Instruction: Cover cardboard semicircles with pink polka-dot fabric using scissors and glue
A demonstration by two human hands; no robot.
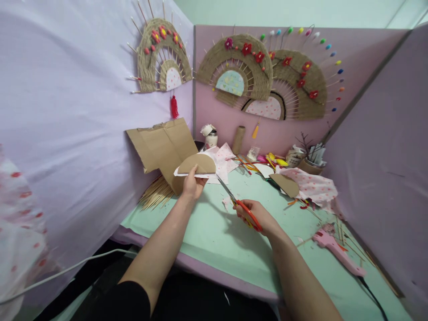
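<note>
Left hand (195,183): holding the half-disc (200,163), brown cardboard, thumb on its face, fingers under it. It's up over the far-left part of the desk (207,229), flat edge toward the person. A white layer (187,174) shows under it, sticking out past the flat edge and left corner.

Right hand (256,214): gripping the scissors (249,217) by the orange handles. Blades point up-left, tips by the right end of the half-disc's flat edge. Can't tell if they touch the white layer.

Small scrap (227,203) on the desk just left of the blades. Dotted cloth (224,154) right behind the half-disc. Folded cardboard (163,142) stands left of it against the panel, stick bundle (157,194) below that.

Back of desk: jar (211,140), twine roll (238,139), then a clutter of colored bits. Right side: second cardboard piece (286,184) beside another dotted cloth (317,186); pot (310,166) behind them. Near right: pink glue gun (341,254), nozzle end away from the person, black cord running to the near edge.

Panels: three fans up, one left (147,67), two at the back (230,82), overlapping. Red tassel (174,107) hangs under the left one.
</note>
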